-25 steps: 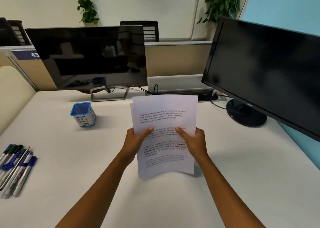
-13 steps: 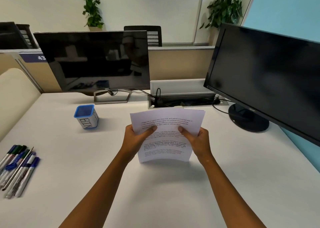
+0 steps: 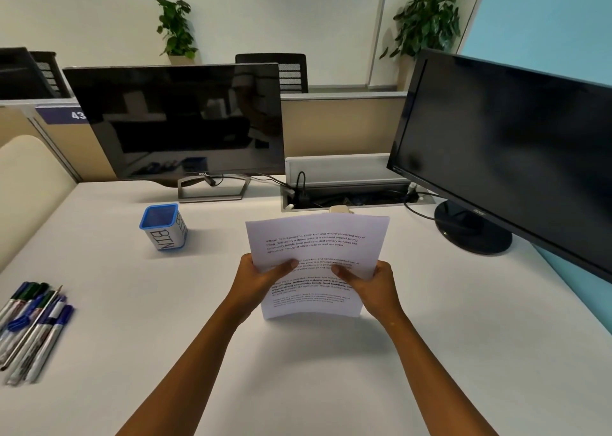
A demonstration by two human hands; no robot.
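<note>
A small stack of white printed sheets (image 3: 318,237) stands tilted over the middle of the white desk (image 3: 430,353), its lower edge near the desk top. My left hand (image 3: 261,278) grips the stack's left edge with the thumb across the text. On the right edge, my right hand (image 3: 371,285) holds it the same way. The fingers behind the paper are hidden.
A blue-rimmed cup marked BIN (image 3: 164,227) stands left of the sheets. Several markers and pens (image 3: 29,326) lie at the desk's left edge. Two dark monitors (image 3: 178,121) (image 3: 510,150) stand at the back and right, with a cable tray (image 3: 347,197) between them.
The sheets have dropped lower and leaned away, then come up a little again. Both hands kept their grip. The camera tilted up, showing more of the wall.
</note>
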